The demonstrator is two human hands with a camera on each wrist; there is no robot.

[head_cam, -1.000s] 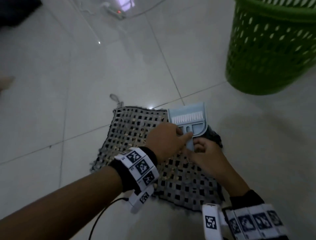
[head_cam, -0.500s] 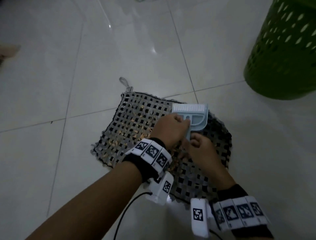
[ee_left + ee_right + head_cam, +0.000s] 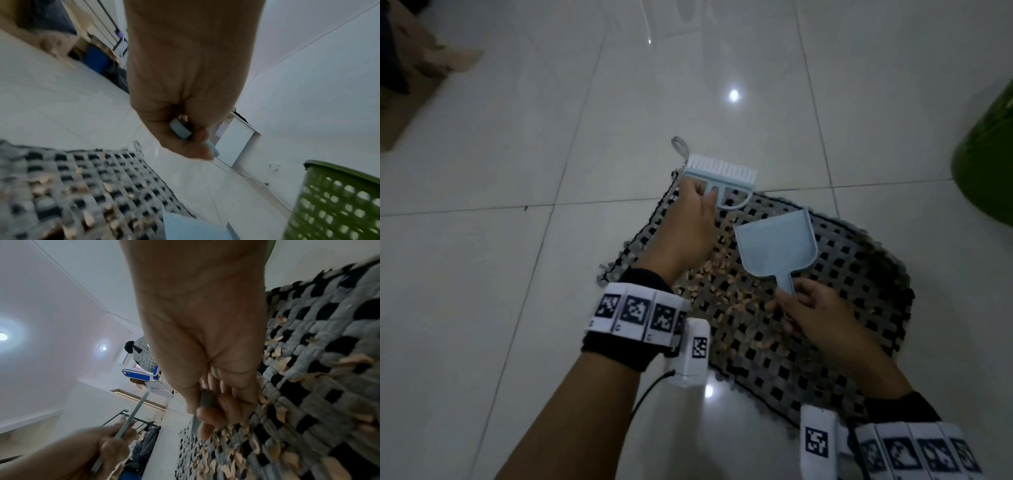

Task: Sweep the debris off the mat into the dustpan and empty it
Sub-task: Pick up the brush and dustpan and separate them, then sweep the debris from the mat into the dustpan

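Observation:
A grey-and-black woven mat (image 3: 859, 308) lies on the white tiled floor, strewn with tan debris (image 3: 736, 298) across its middle. My left hand (image 3: 688, 226) grips the handle of a light-blue brush (image 3: 719, 171) with white bristles, held above the mat's far left corner. My right hand (image 3: 811, 311) pinches the handle of a light-blue dustpan (image 3: 777, 243), raised over the mat's middle with its pan facing up. In the left wrist view the fist (image 3: 185, 129) closes round the brush handle (image 3: 180, 129). The right wrist view shows fingers (image 3: 213, 410) round the dustpan handle (image 3: 205, 399) above the mat (image 3: 329, 369).
A green perforated basket (image 3: 989, 161) stands on the floor at the right, also seen in the left wrist view as the basket (image 3: 337, 203). Brown cardboard (image 3: 417, 68) lies at the far left. White tiles (image 3: 517, 274) surround the mat.
The brush and dustpan were nested together in both hands; now they are apart, the left hand lifting the brush away to the far left and the right hand keeping the dustpan.

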